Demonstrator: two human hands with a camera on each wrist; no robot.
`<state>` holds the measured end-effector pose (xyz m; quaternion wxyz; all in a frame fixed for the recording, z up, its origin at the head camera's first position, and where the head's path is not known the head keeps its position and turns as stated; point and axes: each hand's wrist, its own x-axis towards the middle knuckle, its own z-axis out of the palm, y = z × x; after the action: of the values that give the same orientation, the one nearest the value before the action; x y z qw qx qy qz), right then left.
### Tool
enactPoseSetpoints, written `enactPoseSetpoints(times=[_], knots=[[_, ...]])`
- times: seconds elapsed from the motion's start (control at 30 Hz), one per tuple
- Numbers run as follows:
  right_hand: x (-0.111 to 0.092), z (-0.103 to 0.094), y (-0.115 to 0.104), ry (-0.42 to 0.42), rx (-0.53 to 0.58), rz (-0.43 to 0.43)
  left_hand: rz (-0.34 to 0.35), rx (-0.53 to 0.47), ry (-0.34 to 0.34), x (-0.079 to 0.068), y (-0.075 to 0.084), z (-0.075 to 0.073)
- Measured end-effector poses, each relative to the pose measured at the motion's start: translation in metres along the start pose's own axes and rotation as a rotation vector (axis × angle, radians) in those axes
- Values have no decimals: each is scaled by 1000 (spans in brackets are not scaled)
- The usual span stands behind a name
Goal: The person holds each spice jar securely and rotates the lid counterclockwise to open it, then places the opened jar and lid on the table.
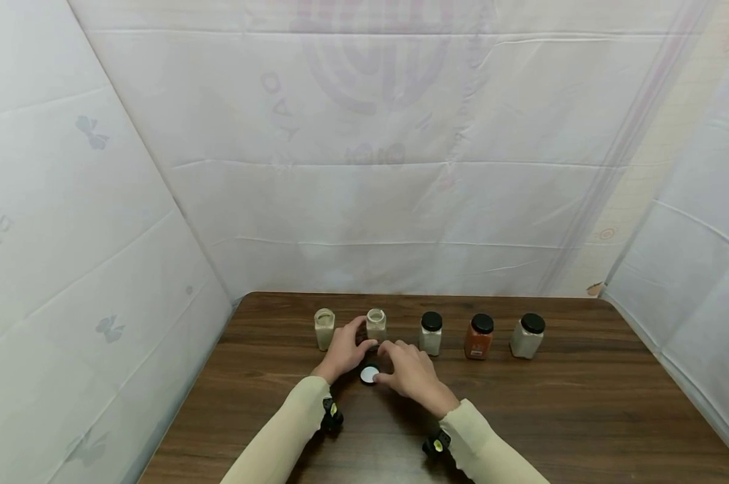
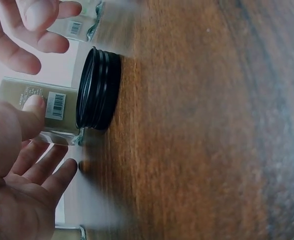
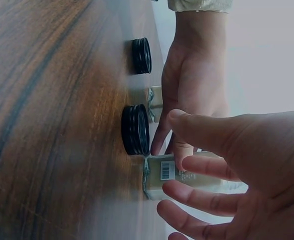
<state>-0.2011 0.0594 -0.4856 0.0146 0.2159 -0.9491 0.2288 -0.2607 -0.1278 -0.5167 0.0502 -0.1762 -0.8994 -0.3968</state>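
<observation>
The open jar (image 1: 376,327) stands upright on the brown surface (image 1: 558,410), with pale stuff inside. The left hand (image 1: 344,351) is right beside it on the left, with its thumb in front of the jar. Its grip is loose, fingers not squeezing; I can't tell if the thumb touches the jar. The right hand (image 1: 410,368) is near the jar too, in front and to the right. Its grip is empty, fingers spread. A black lid (image 1: 369,375) lies upside down in front of the jar, white inside, close to the right thumb. Left of the open jar are a second open jar (image 1: 324,331) and another lid (image 3: 142,56). To its right are a pale jar (image 1: 430,334), then an orange jar (image 1: 478,337), then a last pale jar (image 1: 527,337). These three wear black lids. Behind the open jar hangs a white sheet (image 1: 352,202).
</observation>
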Motion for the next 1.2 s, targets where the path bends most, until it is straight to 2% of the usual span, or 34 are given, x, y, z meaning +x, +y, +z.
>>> enactPoseSetpoints(times=[0.3,0.57,0.87,1.2], knots=[[-1,-5,0,19,32,1,12,0,10,-2,2,0],[-2,-8,2,48,18,1,-6,-37,14,-2,1,1],[-5,-10,7,68,22,8,-7,-115,18,-4,6,-2],[-9,-16,14,98,38,24,-1,-161,78,-3,13,-3]])
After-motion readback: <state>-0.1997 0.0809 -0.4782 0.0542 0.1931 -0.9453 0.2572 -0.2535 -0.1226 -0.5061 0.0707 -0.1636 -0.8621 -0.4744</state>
